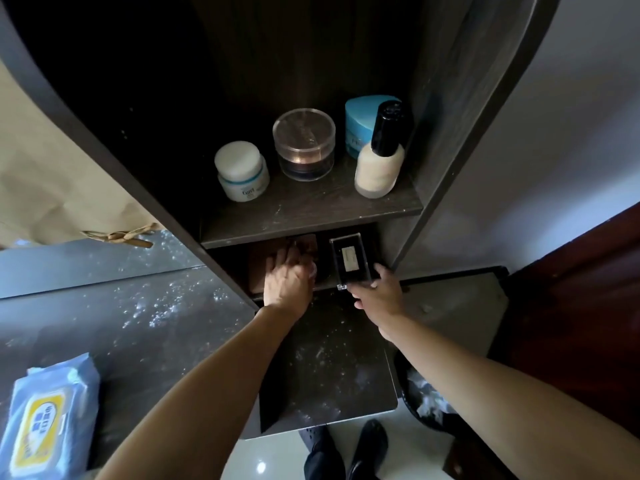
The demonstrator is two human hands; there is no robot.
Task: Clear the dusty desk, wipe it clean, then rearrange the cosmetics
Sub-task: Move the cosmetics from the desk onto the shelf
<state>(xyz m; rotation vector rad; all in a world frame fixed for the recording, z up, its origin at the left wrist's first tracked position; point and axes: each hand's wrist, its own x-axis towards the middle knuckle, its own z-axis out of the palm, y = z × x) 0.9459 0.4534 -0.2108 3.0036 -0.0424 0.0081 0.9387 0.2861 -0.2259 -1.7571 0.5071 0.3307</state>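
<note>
While both arms reach into the low compartment under the shelf (311, 216), the head camera looks down on a dark desk (329, 362) speckled with pale dust. The left hand (287, 278) lies palm down on a brownish flat item (258, 268) at the compartment's left side; its fingers curl around something small, but what it is and how firmly it is held cannot be told. The right hand (377, 292) grips the near end of a black compact case (351, 259) with a pale label, thumb and fingers closed on its edge, the case resting at the compartment's right side.

On the shelf above stand four cosmetics: a white jar (241, 171) at the left, a clear round container (304, 144) beside it, a blue jar (363, 123) at the back right, and a cream bottle with a black cap (381, 157) in front of that blue jar. Dust marks the shelf's front edge.

A pack of wet wipes (48, 420) lies at the desk's near left corner. A paper bag (52, 181) stands at the far left. A black bin (429, 403) holding crumpled white tissue sits on the floor to the right of the desk.
</note>
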